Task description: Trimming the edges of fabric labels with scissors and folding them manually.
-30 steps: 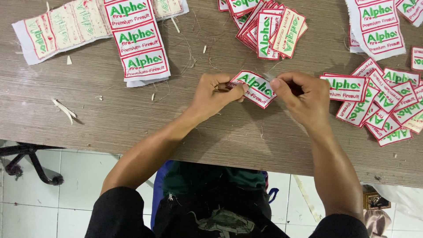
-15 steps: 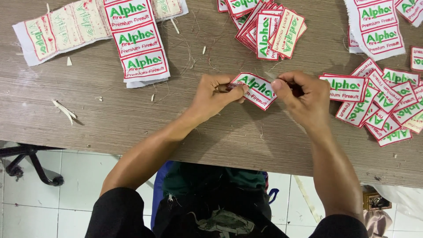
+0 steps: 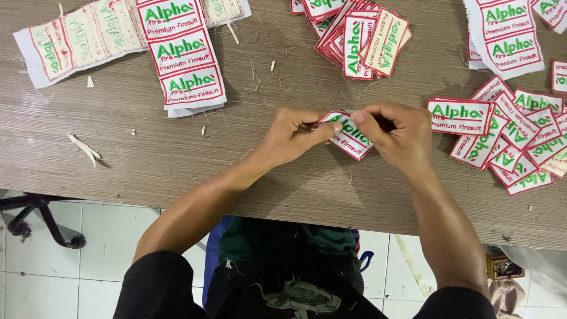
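One white patch point(image 3: 349, 137) with red border and green lettering, held just above the grey worktop point(image 3: 147, 147) near its front edge. Left hand point(image 3: 292, 134) pinched the patch's left end between thumb and fingers; right hand point(image 3: 397, 133) closed on its upper right edge. Heap of cut patches point(image 3: 508, 142) to the right; stack of patches point(image 3: 360, 35) behind; uncut strip point(image 3: 183, 59) at left.

A grey-brown wooden table with visible grain point(image 3: 147, 153) fills the upper part. Below it is a floor of white square tiles point(image 3: 88, 248), with a black metal chair base point(image 3: 35, 215) at left.
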